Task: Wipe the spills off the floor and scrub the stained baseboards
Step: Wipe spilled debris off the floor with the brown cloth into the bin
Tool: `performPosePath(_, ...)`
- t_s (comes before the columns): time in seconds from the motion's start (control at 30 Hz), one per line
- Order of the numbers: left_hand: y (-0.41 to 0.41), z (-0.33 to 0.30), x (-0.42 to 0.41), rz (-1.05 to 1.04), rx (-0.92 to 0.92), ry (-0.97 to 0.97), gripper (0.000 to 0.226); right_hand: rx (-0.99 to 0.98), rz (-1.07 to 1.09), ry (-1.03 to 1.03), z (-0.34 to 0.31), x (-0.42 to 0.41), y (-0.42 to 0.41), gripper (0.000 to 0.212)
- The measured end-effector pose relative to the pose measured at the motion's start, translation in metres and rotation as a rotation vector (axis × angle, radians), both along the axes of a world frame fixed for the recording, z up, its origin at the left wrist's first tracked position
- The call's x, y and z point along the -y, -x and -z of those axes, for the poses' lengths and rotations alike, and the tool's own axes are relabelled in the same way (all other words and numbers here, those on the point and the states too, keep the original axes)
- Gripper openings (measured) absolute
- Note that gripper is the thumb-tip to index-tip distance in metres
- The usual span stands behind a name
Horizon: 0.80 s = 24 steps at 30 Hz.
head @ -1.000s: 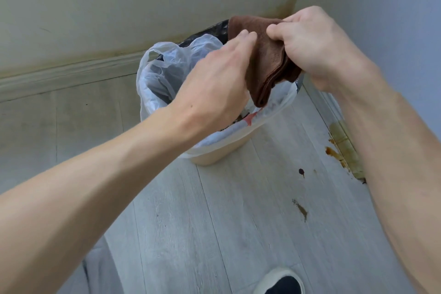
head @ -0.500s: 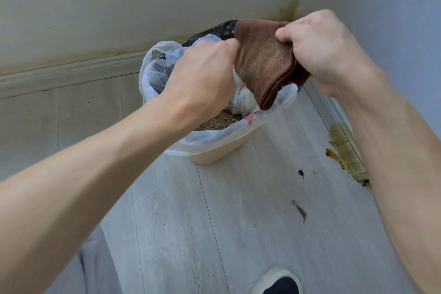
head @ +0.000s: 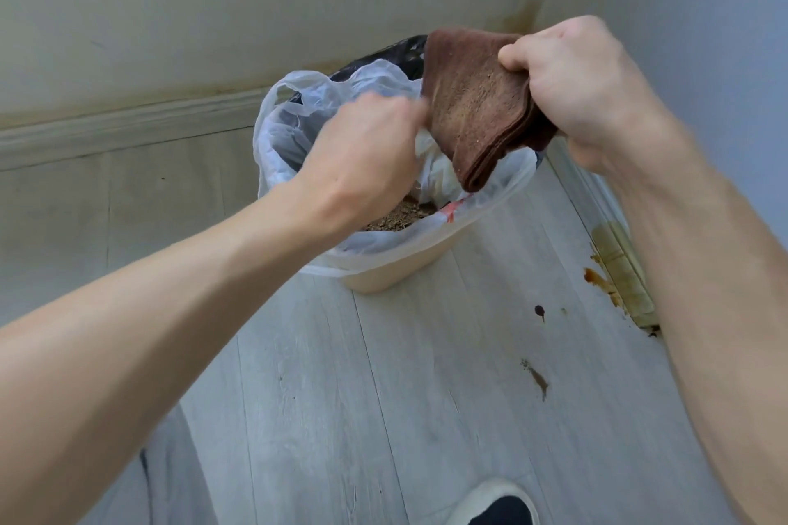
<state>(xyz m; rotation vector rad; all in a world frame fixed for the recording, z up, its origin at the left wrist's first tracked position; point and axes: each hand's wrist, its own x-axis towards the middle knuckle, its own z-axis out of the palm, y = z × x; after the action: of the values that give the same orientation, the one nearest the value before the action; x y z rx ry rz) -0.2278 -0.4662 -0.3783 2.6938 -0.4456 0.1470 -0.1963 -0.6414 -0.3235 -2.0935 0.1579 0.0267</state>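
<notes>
Left hand (head: 362, 153) dropped lower, fingers curled at cloth (head: 477, 107) edge; right hand (head: 575, 85) grips cloth.

Brown cloth (head: 477, 107): folded, several layers, speckled with pale crumbs; held up at the far right corner of the floor, lower end hanging down. Floor (head: 383, 396): pale grey planks. Spills: small dark drop (head: 539, 310) near the right edge; brown streak (head: 538, 380) nearer the front; thick brown smear (head: 599, 279) along the right edge, touching the baseboard. Right baseboard (head: 622, 264): stained yellow-brown. Far baseboard (head: 128, 128): pale, with dingy marks.
</notes>
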Motion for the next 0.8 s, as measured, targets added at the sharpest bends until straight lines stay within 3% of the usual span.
performPosePath(0.07,0.002,-0.007,0.008,0.071,0.033,0.111,0.056,-0.009,0.010,-0.014,0.001,0.002,0.001,0.017)
performPosePath(0.13,0.000,0.003,0.009,0.120,-0.141,-0.048,0.046,-0.021,0.009,-0.023,0.001,0.002,0.001,0.028)
performPosePath(0.2,-0.002,0.006,-0.002,0.020,-0.150,-0.136,0.039,-0.021,0.005,-0.004,0.003,0.002,0.002,0.032)
performPosePath(0.27,-0.006,-0.003,-0.002,-0.018,0.016,0.050,0.051,-0.024,0.010,-0.026,0.003,0.003,0.002,0.031)
performPosePath(0.33,-0.004,-0.010,0.006,0.077,0.001,0.136,0.056,-0.027,0.005,-0.028,0.003,0.003,0.003,0.025)
performPosePath(0.4,-0.006,0.002,0.003,0.088,-0.173,-0.016,0.040,-0.026,0.003,-0.031,0.003,0.002,0.003,0.023)
performPosePath(0.47,-0.010,0.005,-0.009,-0.053,-0.159,-0.070,0.028,-0.036,-0.006,-0.043,0.004,0.000,0.005,0.017)
performPosePath(0.57,-0.006,-0.016,-0.002,-0.018,0.046,0.207,0.059,-0.043,-0.003,-0.056,0.005,0.000,0.004,0.012)
performPosePath(0.63,-0.002,-0.009,0.003,0.084,-0.078,0.137,0.065,-0.054,0.002,-0.073,0.005,0.000,0.001,0.016)
performPosePath(0.7,-0.005,0.003,-0.008,0.004,-0.172,-0.016,0.051,-0.072,-0.009,-0.085,0.006,-0.001,-0.001,0.015)
performPosePath(0.77,-0.007,-0.006,-0.015,-0.102,-0.051,0.053,0.055,-0.093,-0.040,-0.125,0.006,-0.002,0.000,0.003)
performPosePath(0.8,-0.005,-0.017,-0.011,-0.065,0.046,0.153,0.065,-0.109,-0.052,-0.156,0.006,-0.001,-0.001,0.008)
